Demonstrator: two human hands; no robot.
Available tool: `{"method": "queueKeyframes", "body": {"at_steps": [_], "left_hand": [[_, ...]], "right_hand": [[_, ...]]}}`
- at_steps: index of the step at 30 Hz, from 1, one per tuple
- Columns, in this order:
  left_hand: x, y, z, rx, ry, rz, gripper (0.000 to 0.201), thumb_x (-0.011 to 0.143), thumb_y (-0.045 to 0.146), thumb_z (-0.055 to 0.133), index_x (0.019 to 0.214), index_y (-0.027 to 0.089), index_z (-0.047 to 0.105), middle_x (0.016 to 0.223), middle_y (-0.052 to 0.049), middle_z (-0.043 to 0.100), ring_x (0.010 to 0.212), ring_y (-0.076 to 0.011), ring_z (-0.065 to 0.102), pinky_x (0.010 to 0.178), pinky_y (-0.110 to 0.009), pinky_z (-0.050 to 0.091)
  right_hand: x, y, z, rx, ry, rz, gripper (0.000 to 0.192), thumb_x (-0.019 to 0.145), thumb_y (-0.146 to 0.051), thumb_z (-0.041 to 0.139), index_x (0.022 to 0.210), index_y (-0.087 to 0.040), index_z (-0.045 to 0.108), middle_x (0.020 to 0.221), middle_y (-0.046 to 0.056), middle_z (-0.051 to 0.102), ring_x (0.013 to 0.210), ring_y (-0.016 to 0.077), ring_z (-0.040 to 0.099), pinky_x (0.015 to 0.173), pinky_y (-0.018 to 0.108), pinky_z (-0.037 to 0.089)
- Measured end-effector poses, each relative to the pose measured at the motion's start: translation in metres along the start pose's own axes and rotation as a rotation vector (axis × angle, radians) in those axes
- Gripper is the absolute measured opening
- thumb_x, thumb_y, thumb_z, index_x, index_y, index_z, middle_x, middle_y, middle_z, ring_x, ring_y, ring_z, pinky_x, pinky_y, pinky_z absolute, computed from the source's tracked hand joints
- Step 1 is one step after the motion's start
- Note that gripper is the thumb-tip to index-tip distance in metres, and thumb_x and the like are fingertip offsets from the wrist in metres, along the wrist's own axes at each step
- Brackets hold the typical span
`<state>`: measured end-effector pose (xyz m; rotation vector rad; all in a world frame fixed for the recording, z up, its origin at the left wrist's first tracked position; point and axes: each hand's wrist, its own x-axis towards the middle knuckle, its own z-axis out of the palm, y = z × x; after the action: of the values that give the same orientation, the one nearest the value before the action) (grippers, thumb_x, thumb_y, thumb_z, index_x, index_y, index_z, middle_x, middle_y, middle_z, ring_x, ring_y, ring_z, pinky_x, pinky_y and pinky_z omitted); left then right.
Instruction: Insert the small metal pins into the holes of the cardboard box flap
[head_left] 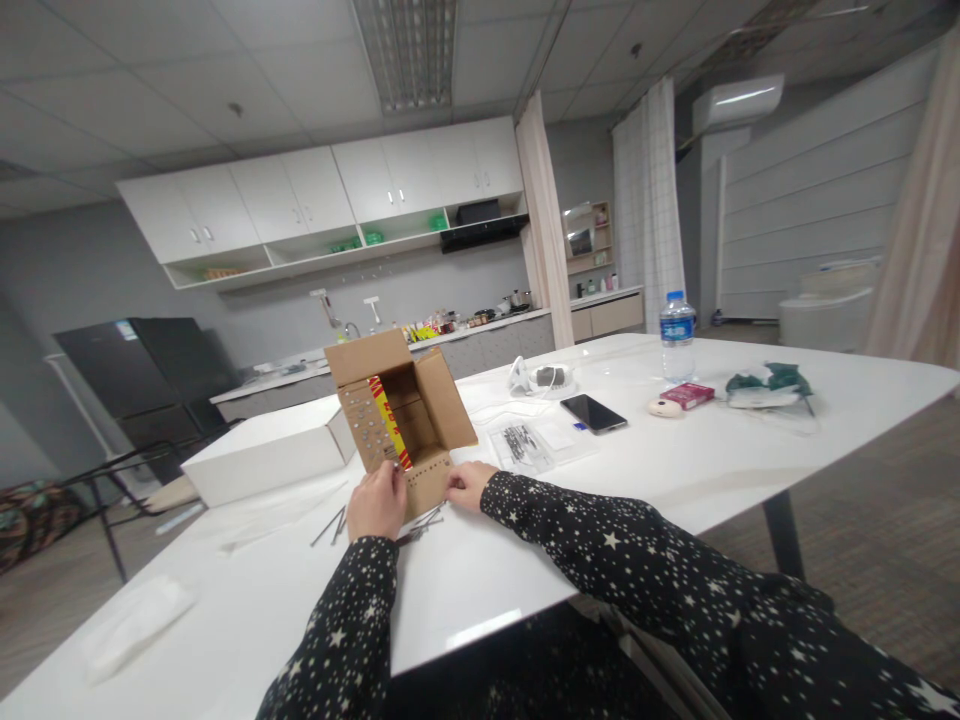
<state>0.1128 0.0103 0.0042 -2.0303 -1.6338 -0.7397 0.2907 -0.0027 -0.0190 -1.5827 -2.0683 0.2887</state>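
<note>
The left hand (377, 503) has its fingers curled in against the lower edge of the box (365, 428), beside the end of the yellow-and-red tape (391, 424); whether they clamp the card or something small against it, I cannot tell. The right hand (471, 486) has its fingertips bunched at the right edge of the near flap (426, 487); they look to be touching it, but a firm pinch cannot be made out.

The box stands on the table just in front of the person, flaps spread, its open mouth towards them. Nothing shows inside, so it is probably light and quick to slide on the glossy table (637, 475). The walls should be fairly stiff, while the flaps likely swing at their creases. Dots line the left side and the near flap; if they are holes, the card there may be weaker. For lifting, the solid walls below the creases look the best hold; for steadying a flap, its plain edge, away from the dots.

Thin dark sticks (328, 527) lie beside and under the hands. Farther out are a white box (266, 460) to the left, a phone (594, 413) and a bottle (677, 340) to the right.
</note>
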Motion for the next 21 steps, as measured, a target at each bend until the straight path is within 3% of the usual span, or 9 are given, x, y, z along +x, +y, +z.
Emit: {"method": "queueKeyframes", "body": {"at_steps": [12,21], "left_hand": [[-0.002,0.008,-0.009,0.058,-0.042,0.021,0.020,0.084,0.034,0.040,0.084,0.021,0.054,0.075,-0.005,0.064,0.071,-0.0184,0.060,0.058,-0.026,0.035],[-0.001,0.011,-0.013,0.053,-0.171,-0.018,0.020,0.085,0.036,0.040,0.091,0.022,0.053,0.084,-0.005,0.066,0.082,-0.0183,0.061,0.060,-0.025,0.035]], "right_hand": [[0.000,-0.001,0.000,-0.002,0.005,0.013,0.022,0.072,-0.032,0.053,0.084,-0.024,0.069,0.079,0.000,0.068,0.070,0.0145,0.058,0.057,0.023,0.038],[-0.004,-0.001,-0.003,0.029,0.007,-0.002,0.023,0.073,-0.033,0.053,0.085,-0.024,0.070,0.080,0.001,0.067,0.071,0.0143,0.058,0.060,0.023,0.039]]}}
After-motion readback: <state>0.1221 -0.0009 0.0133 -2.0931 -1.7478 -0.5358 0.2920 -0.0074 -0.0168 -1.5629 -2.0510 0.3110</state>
